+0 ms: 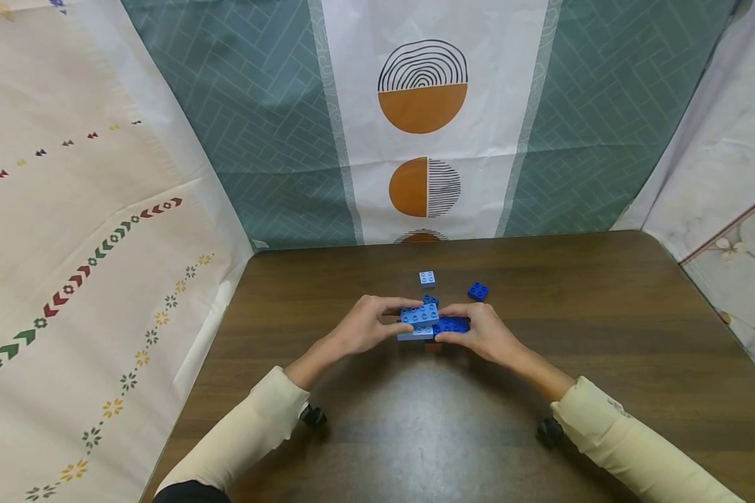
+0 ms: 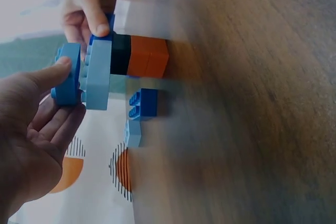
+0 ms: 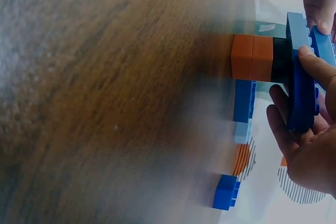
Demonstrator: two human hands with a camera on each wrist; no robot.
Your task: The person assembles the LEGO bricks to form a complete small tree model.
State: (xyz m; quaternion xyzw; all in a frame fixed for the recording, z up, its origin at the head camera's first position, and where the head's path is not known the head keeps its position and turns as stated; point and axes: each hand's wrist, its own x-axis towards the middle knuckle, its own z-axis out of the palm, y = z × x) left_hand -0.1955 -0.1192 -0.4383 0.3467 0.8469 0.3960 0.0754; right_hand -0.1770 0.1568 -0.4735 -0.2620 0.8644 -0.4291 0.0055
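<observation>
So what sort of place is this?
Probably an indoor tabletop play or work spot: there's a dark brown wood-look table, a stack of orange, dark and blue plastic toy bricks on it, and a teal-and-white patterned sheet hanging behind.

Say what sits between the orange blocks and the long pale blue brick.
A dark block sits between the orange blocks and the long pale blue brick, seen in the left wrist view.
</observation>
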